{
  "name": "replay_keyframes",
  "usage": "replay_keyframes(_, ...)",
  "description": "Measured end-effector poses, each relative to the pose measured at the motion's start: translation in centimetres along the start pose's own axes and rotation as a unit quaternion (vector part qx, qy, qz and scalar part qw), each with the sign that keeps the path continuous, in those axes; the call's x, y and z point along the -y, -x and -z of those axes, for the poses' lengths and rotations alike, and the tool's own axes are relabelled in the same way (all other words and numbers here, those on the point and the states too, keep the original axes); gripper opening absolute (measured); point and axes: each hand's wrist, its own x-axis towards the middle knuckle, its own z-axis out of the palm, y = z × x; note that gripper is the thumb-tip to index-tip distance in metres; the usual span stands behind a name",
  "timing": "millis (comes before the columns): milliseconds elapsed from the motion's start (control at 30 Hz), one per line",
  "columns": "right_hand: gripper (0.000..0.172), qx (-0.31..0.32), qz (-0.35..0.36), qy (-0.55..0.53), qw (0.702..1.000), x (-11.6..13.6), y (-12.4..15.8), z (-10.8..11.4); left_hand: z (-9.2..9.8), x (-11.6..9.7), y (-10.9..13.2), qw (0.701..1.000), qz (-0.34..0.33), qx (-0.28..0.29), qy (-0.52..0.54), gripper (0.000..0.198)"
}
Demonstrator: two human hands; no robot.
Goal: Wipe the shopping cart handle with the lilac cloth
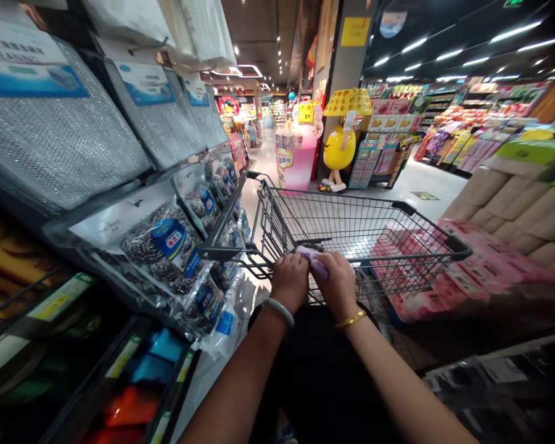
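A grey wire shopping cart (pixel 351 206) stands sideways in front of me, its handle end to the left. At its near rim, a bunched lilac cloth (pixel 318 266) lies between my two hands. My right hand (pixel 338 285) is closed around the cloth, thumb and fingers pressing it. Beside it, my left hand (pixel 289 279) has its fingers curled over the other end of the cloth; the fingertips are hidden. Whether either hand also grips the cart's rim, I cannot tell. The basket's visible wires show the floor through them.
Bagged scouring balls (pixel 171 243) and silvery mesh cleaning cloths (pixel 55 135) hang close on the left. Pink packages (pixel 448 277) are stacked right of the cart. Beyond it stand a pink display bin (pixel 298 160) and a yellow figure (pixel 340 148). An aisle (pixel 264 148) runs ahead.
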Motion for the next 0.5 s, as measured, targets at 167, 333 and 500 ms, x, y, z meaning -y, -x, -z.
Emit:
replay_keyframes(167,0.014,-0.019,0.016,0.0,1.0,-0.6,1.3,-0.1,0.3,1.1,1.6,0.996,-0.029,-0.084,0.001,0.03)
replay_keyframes(333,0.011,-0.068,0.043,-0.015,0.997,1.5,1.2,-1.9,-0.9,1.7,2.0,0.995,-0.01,-0.088,-0.038,0.026)
replay_keyframes(500,0.007,-0.061,0.123,-0.014,0.991,0.6,3.5,-3.6,-1.3,1.7,2.1,0.993,-0.031,-0.101,-0.051,0.028)
